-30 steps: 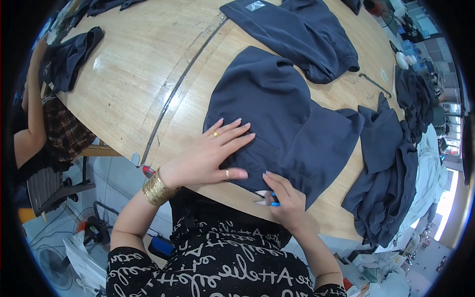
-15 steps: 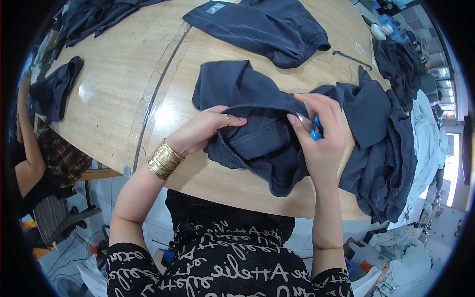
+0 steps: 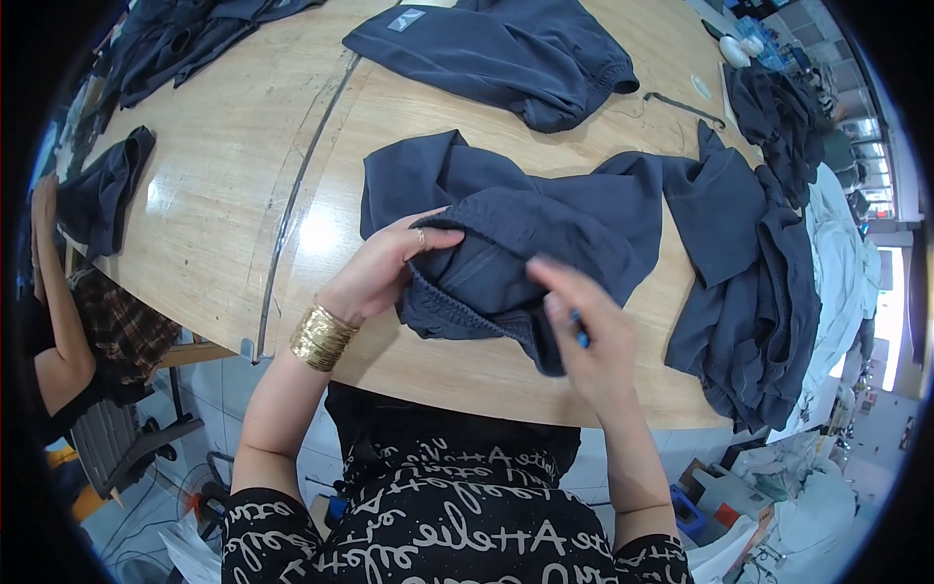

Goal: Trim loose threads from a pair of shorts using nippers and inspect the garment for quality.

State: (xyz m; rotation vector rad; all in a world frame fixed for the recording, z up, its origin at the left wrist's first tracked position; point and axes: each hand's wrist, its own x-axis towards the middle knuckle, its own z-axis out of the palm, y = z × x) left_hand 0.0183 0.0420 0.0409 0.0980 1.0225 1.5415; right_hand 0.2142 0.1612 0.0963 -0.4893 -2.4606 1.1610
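Dark grey shorts [image 3: 506, 219] lie in front of me, their elastic waist opening turned toward me. My left hand [image 3: 379, 265] grips the left side of the waistband, with the thumb inside the opening and the fingers hidden beneath the cloth. Over the right part of the opening is my right hand [image 3: 592, 341], slightly blurred and closed around small blue-handled thread snips [image 3: 581, 331]. Only a bit of the blue handle shows; the blades are hidden. Whether the right fingertips touch the cloth, I cannot tell.
Another dark garment with a pale patch [image 3: 486, 58] lies at the far side of the table [image 3: 233, 175]. A dark garment pile [image 3: 744, 292] sits at right, near a thin dark hooked strip [image 3: 686, 109]. At left, a co-worker's arm [image 3: 63, 292] is beside more dark cloth [image 3: 107, 190].
My right hand with the snips has moved left and toward me, away from the waistband's far edge. That edge has dropped over, so less of the inside shows. My left hand keeps its grip.
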